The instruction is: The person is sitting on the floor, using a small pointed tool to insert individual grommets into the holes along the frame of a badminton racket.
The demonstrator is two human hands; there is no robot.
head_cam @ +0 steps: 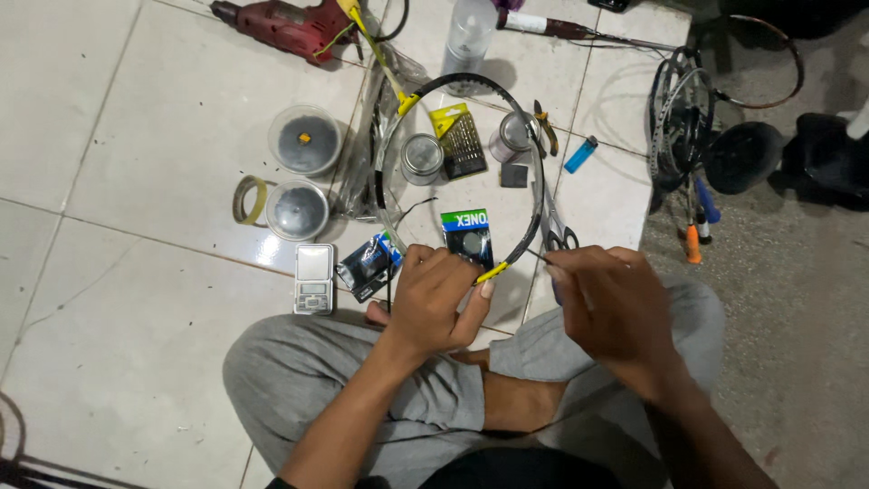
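Nearest the camera: crossed legs in grey trousers [299, 380], the person seated on pale square floor tiles [136, 181].

Left hand [434, 303] — fingers curled around the near rim of an unstrung black-and-yellow badminton racket frame [529, 145], thumb pressed beside a yellow patch on that rim. Right hand [611, 303] — fingertips pinched on a thin dark pointed tool [536, 257], its tip touching the frame's outer edge just right of the left thumb. The hoop lies flat over the tiles, its near arc at the hands, its far arc close to a clear plastic bottle [471, 36].

Just beyond the left hand: a small silver pocket scale [313, 277], then two dark flat packets [421, 252], one inside the hoop. Scissors [554, 222] lie outside the rim, right of the frame.

Mid distance: two round clear lidded tubs [301, 172], a roll of tape [249, 200] at their left; inside the hoop, a round metal tin [422, 158] and a yellow-carded set of drill bits [460, 140]. A blue lighter [580, 155] lies to the right.

Farthest: a red power drill [285, 24] at top left; other racket frames [688, 118] stacked at the tile edge, top right.
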